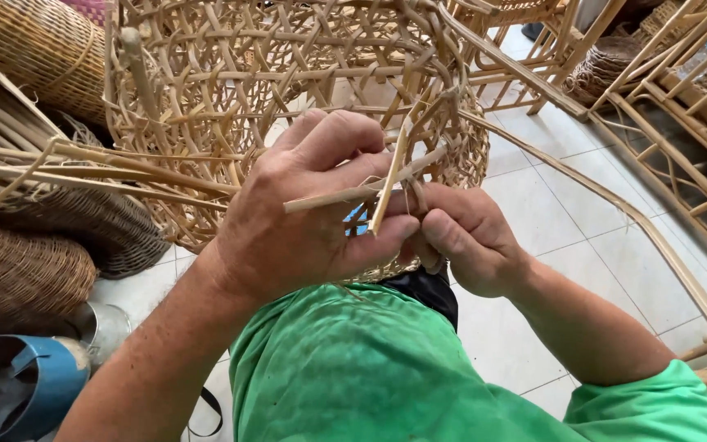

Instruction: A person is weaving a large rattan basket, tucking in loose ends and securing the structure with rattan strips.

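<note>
Both hands meet at the near rim of the basket (288, 82), which rises just beyond the knuckles. The left hand (304, 209) is curled, thumb and fingers pinching a strip (329, 199) whose long axis runs sideways, its free end trailing out past the left wrist. The right hand (460, 241) is clenched just right of it, fingertips touching the left thumb, nipping the short upright strand (388, 184) that crosses the strip. The crossing sits between the two thumbs, nearer the right hand. A long cane (615, 205) sweeps away beyond the right forearm.
</note>
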